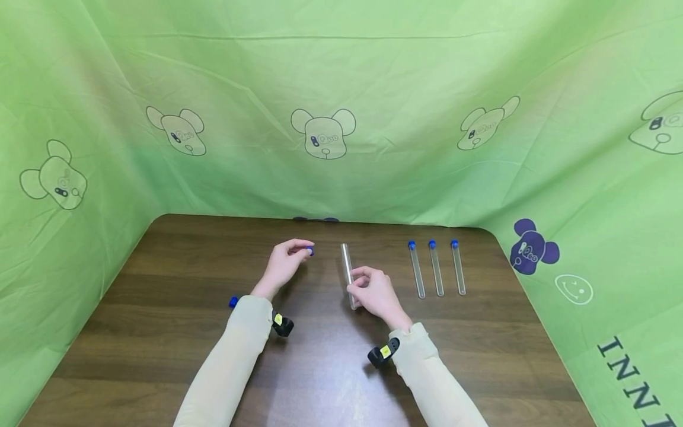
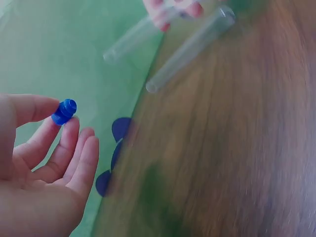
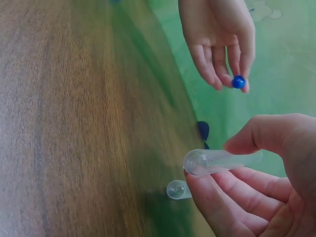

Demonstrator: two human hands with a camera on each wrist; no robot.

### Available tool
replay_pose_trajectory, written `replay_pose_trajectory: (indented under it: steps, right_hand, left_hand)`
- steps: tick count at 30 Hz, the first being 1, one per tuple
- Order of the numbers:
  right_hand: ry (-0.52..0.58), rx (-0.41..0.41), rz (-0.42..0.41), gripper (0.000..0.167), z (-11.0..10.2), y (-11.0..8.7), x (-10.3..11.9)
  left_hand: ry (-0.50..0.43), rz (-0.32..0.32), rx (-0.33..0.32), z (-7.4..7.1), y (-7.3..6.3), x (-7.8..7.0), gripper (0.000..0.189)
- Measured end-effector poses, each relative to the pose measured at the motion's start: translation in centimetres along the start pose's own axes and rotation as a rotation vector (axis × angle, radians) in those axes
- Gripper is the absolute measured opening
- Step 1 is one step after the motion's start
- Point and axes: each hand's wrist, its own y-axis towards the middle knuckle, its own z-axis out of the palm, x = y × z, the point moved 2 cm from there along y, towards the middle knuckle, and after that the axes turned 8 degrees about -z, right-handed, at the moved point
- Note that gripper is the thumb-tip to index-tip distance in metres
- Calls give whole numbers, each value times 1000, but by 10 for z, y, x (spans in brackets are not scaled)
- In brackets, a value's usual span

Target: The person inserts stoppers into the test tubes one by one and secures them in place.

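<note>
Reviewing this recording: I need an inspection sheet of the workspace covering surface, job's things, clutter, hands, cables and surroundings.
Surface: brown wood-grain table.
Job's things: three blue-capped tubes lying side by side on the right; second clear tube near the one in hand; loose blue cap beside the left sleeve.
Clutter: nothing seen.
Hands: left hand pinches a blue stopper; right hand holds a clear tube.
Cables: nothing seen.
Surroundings: printed green cloth on three sides.
</note>
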Motion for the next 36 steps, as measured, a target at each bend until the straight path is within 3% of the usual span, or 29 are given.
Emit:
replay_pose_trajectory:
  steps: [3,6,16,36]
  right_hand:
    - [7,8,6,35,1,-1,1]
    - [13,16,-5,35,2,-2,2]
    - [51,41,-45,34,7,-6,6]
    - [71,72,-60,35,15,-11,14]
  left_hand:
    - [-174,-55,46,4,-1,-1,28]
    - [-289,-99,72,7,-1,-1,30]
    - [-478,-162,99,14,2,-7,30]
    - [-405,-154,125,16,10,-8,30]
